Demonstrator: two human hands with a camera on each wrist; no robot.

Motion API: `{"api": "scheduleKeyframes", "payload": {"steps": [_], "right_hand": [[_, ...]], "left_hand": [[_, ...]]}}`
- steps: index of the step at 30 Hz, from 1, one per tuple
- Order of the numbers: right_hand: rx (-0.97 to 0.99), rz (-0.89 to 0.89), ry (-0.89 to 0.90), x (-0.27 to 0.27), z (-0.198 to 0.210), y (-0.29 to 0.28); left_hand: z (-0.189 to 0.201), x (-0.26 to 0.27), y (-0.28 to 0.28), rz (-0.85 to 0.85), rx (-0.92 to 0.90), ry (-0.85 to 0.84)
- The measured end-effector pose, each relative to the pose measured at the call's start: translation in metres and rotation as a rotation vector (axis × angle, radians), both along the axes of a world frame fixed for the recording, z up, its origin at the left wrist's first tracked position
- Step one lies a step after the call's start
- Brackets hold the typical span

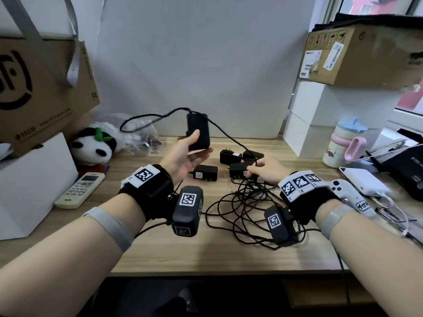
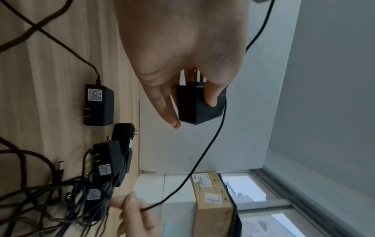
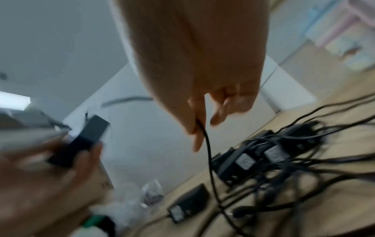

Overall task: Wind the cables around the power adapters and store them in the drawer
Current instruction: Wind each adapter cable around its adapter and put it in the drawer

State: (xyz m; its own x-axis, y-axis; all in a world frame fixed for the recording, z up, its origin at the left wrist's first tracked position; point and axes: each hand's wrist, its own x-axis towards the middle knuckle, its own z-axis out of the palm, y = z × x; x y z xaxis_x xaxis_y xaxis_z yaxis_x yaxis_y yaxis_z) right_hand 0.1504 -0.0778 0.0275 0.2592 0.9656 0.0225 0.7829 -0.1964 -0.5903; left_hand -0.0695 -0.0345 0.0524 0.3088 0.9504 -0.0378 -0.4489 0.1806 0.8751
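At centre frame the left hand (image 1: 183,154) grips a black power adapter (image 1: 198,131) while the right hand (image 1: 266,170) pinches its cable (image 2: 202,154) above the tangled cables (image 1: 249,211), so winding could likely snag neighbouring adapters (image 1: 231,156).

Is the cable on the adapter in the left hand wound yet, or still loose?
Loose. The cable loops free off the adapter in the left hand; the right hand pinches it.

left wrist (image 1: 146,191): black strap, white tag markers | right wrist (image 1: 304,193): same | forearms: grey bands
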Motion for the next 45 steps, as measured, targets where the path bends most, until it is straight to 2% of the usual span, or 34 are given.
{"api": "scheduleKeyframes", "payload": {"steps": [1, 2, 3, 5, 7, 9, 13, 18, 22, 26, 29, 31, 33, 36, 38, 40, 42, 43, 45], "right_hand": [[-0.040, -0.033, -0.061, 0.001, -0.001, -0.002], [-0.087, -0.050, -0.047, 0.002, 0.000, -0.003], [-0.129, -0.060, 0.067, 0.003, 0.001, -0.004], [-0.148, -0.059, 0.449, 0.000, 0.010, -0.008], [-0.013, -0.034, 0.707, -0.004, 0.027, -0.011], [0.151, 0.017, 0.849, -0.014, 0.052, -0.014], [0.394, 0.141, 1.059, -0.034, 0.098, -0.017], [0.519, 0.311, 1.277, -0.046, 0.133, -0.021], [0.587, 0.367, 1.356, -0.047, 0.142, -0.024], [0.602, 0.297, 1.249, -0.036, 0.139, -0.027], [0.710, -0.016, 1.000, -0.017, 0.130, -0.023], [0.800, -0.260, 0.868, 0.002, 0.121, -0.018], [0.707, -0.409, 0.790, 0.023, 0.108, -0.015], [0.173, -0.414, 0.638, 0.038, 0.082, -0.016], [-0.020, -0.417, 0.555, 0.038, 0.065, -0.016], [-0.032, -0.461, 0.466, 0.041, 0.051, -0.011], [0.099, -0.467, 0.296, 0.043, 0.040, -0.006], [0.182, -0.417, 0.245, 0.039, 0.038, -0.006], [0.278, -0.218, 0.271, 0.023, 0.040, -0.012]], "left_hand": [[0.002, -0.005, 0.001, 0.011, -0.010, -0.019], [0.003, -0.009, 0.002, 0.024, -0.019, -0.025], [0.003, -0.013, 0.003, 0.031, -0.030, -0.020], [0.001, -0.017, 0.002, 0.035, -0.068, 0.031], [-0.005, -0.018, -0.001, 0.022, -0.118, 0.086], [-0.010, -0.016, -0.005, 0.002, -0.151, 0.125], [-0.012, -0.007, -0.014, -0.061, -0.092, 0.171], [0.005, 0.007, -0.023, -0.210, -0.045, -0.018], [0.014, 0.020, -0.030, -0.281, -0.020, -0.093], [0.010, 0.027, -0.031, -0.245, -0.010, -0.038], [0.005, 0.021, -0.027, -0.185, -0.036, -0.041], [0.001, 0.015, -0.023, -0.154, -0.057, 0.031], [-0.004, 0.008, -0.019, -0.111, -0.071, 0.157], [-0.012, -0.002, -0.013, -0.076, -0.076, 0.339], [-0.018, -0.005, -0.009, -0.049, -0.073, 0.390], [-0.020, -0.007, -0.006, -0.008, -0.064, 0.393], [-0.020, -0.008, -0.006, 0.016, -0.053, 0.374], [-0.019, -0.008, -0.007, 0.020, -0.050, 0.360], [-0.017, -0.008, -0.007, 0.024, -0.051, 0.342]]}}
